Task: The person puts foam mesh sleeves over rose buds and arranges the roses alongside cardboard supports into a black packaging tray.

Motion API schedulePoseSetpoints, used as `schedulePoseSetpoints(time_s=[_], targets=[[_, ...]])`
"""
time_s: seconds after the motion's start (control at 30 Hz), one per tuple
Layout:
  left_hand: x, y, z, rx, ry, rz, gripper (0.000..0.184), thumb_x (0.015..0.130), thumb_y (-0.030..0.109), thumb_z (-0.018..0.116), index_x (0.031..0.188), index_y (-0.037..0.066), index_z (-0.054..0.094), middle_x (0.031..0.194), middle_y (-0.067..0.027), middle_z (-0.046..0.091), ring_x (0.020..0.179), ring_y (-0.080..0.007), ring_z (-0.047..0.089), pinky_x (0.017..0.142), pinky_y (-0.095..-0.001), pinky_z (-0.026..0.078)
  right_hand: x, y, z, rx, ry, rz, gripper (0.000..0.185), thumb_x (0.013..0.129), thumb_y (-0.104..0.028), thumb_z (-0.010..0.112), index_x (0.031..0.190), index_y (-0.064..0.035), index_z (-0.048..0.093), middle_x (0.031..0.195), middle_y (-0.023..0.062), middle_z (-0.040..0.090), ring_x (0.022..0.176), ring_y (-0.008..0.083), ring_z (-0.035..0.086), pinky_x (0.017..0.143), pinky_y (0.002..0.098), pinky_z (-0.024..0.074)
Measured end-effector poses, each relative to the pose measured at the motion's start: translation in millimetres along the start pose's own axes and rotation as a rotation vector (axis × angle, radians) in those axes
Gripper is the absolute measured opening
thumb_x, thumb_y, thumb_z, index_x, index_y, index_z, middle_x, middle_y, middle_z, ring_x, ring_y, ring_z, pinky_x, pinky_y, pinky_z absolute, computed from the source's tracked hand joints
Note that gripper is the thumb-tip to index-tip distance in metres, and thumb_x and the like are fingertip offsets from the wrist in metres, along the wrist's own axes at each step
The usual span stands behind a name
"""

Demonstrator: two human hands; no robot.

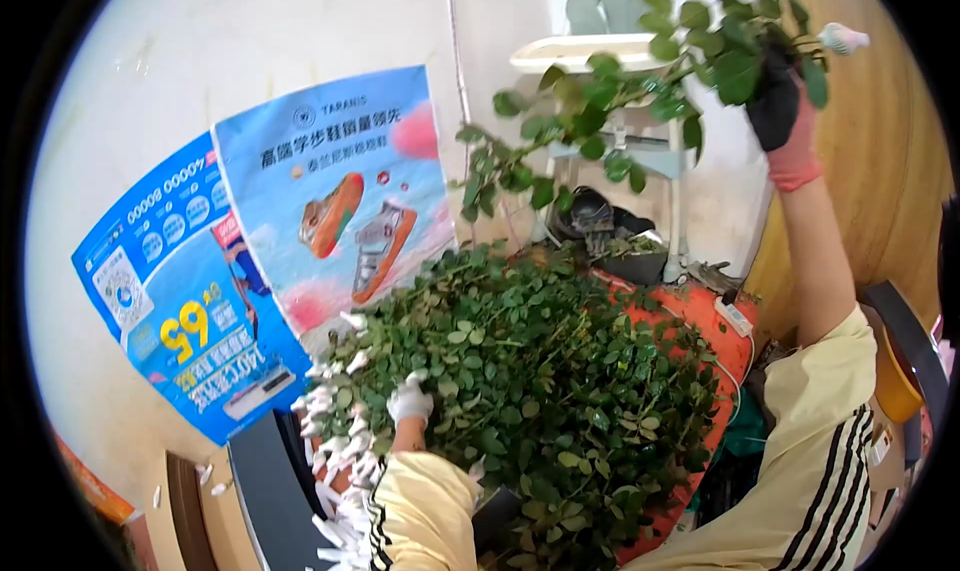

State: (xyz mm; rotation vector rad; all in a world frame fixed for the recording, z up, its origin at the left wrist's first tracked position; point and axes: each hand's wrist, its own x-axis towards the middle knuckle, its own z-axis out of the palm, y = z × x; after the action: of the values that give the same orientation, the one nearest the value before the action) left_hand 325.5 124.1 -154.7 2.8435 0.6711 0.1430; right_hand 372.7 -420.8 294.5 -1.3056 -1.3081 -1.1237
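Note:
My right hand [785, 111], in a black and pink glove, is raised high at the upper right. It is closed around a leafy rose stem [600, 111] that reaches out to the left. The stem's bud [843, 39], in a white net sleeve, sticks out past the right side of the glove. Low at the centre left, my left hand [410, 401] wears a white glove and rests on the edge of a big heap of rose stems [560, 371]. Its fingers look curled, and leaves hide what they may hold. Several white-wrapped buds [340, 451] line the heap's left side.
Under the heap lies a red-orange surface [735, 341]. A white power strip [733, 317] with a cable sits at its right. Behind stands a pale high chair [590, 56], with a dark bin [638, 261] below. Blue posters [340, 191] hang on the left wall.

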Motion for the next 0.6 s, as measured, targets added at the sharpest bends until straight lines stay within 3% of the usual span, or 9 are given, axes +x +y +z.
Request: schedulePoseSetpoints(time_s=[0.03,0.13,0.17,0.2,0.27,0.37,0.47,0.57,0.6], targets=[[1.0,-5.1,11.2,-0.001,0.06,0.029,0.047,0.077,0.04,0.057,0.118,0.019,0.051,0.107,-0.0141,0.062,0.102,-0.0303,0.058,0.087,-0.0434,0.045,-4.5,13.8,-2.5,0.859,0.141,0.217,0.037,0.088,-0.009,0.053,0.124,-0.0024,0.051,0.123,0.0083,0.055,0.112,0.0209,0.052,0.097,0.0328,0.0397],[-10.0,3.4,-5.3,-0.012,0.101,0.054,0.034,0.081,0.035,0.057,0.111,0.018,0.057,0.106,-0.0102,0.064,0.1,-0.0274,0.06,0.086,-0.0415,0.044,-35.8,26.7,24.9,0.598,0.214,0.26,0.026,0.093,-0.01,0.044,0.118,-0.0025,0.051,0.108,0.006,0.057,0.096,0.0151,0.053,0.088,0.03,0.0442],[-6.4,7.3,-14.2,0.007,0.061,0.062,0.034,0.081,0.035,0.056,0.111,0.018,0.057,0.105,-0.0106,0.064,0.1,-0.0277,0.06,0.086,-0.0412,0.044,-42.2,43.2,34.6,0.351,0.292,0.234,0.024,0.092,-0.006,0.045,0.115,-0.0022,0.051,0.103,0.0044,0.057,0.09,0.0124,0.055,0.079,0.0274,0.047],[-4.1,7.0,-17.7,0.026,0.013,0.059,0.034,0.081,0.034,0.056,0.111,0.018,0.058,0.104,-0.0109,0.064,0.099,-0.028,0.06,0.085,-0.0409,0.045,-49.6,42.3,36.7,-0.312,0.205,0.173,0.023,0.091,-0.004,0.046,0.114,-0.0023,0.051,0.1,0.0041,0.058,0.083,0.0126,0.057,0.071,0.0276,0.0485],[2.3,-2.0,-12.9,-0.003,0.113,0.152,0.033,0.081,0.034,0.054,0.11,0.017,0.058,0.104,-0.0121,0.064,0.099,-0.0288,0.06,0.084,-0.0414,0.046,-60.8,58.5,52.1,0.032,0.331,0.285,0.025,0.091,-0.002,0.047,0.116,-0.0019,0.05,0.098,0.0054,0.059,0.078,0.0139,0.058,0.068,0.0287,0.0495],[-0.3,-8.5,-21.7,-0.069,0.118,0.152,0.039,0.079,0.035,0.054,0.112,0.015,0.055,0.101,-0.0145,0.063,0.098,-0.0331,0.059,0.084,-0.0449,0.045,-71.7,37.1,81.6,-0.07,0.171,0.252,0.029,0.088,-0.001,0.048,0.117,0.0019,0.049,0.103,0.0086,0.059,0.088,0.0153,0.057,0.078,0.0296,0.0482],[-17.3,-0.8,-55.3,-0.313,0.326,0.389,0.048,0.079,0.032,0.06,0.119,0.007,0.053,0.107,-0.0186,0.059,0.099,-0.035,0.057,0.084,-0.0428,0.046,-95.6,34.3,110.2,-0.214,0.059,0.27,0.039,0.078,0.001,0.054,0.116,0.002,0.051,0.11,0.014,0.058,0.095,0.022,0.058,0.085,0.0313,0.0457],[-60.3,25.6,-123.1,-0.611,0.296,0.581,0.058,0.08,0.026,0.061,0.13,0.001,0.044,0.119,-0.0227,0.054,0.11,-0.0361,0.052,0.093,-0.0402,0.042,-97.9,-42.2,169.8,-0.454,-0.34,-0.151,0.052,0.064,0.001,0.06,0.116,-0.0046,0.052,0.117,0.0174,0.054,0.101,0.0372,0.054,0.088,0.0381,0.0455],[-89.7,36.0,-153.0,-0.624,0.33,0.672,0.058,0.08,0.021,0.062,0.13,0.0,0.043,0.108,-0.017,0.06,0.097,-0.0278,0.058,0.085,-0.0355,0.045,-101.6,-60.5,182.8,-0.487,-0.491,-0.152,0.052,0.063,-0.002,0.064,0.114,-0.0057,0.054,0.116,0.0171,0.054,0.102,0.0374,0.054,0.087,0.0406,0.0461]])
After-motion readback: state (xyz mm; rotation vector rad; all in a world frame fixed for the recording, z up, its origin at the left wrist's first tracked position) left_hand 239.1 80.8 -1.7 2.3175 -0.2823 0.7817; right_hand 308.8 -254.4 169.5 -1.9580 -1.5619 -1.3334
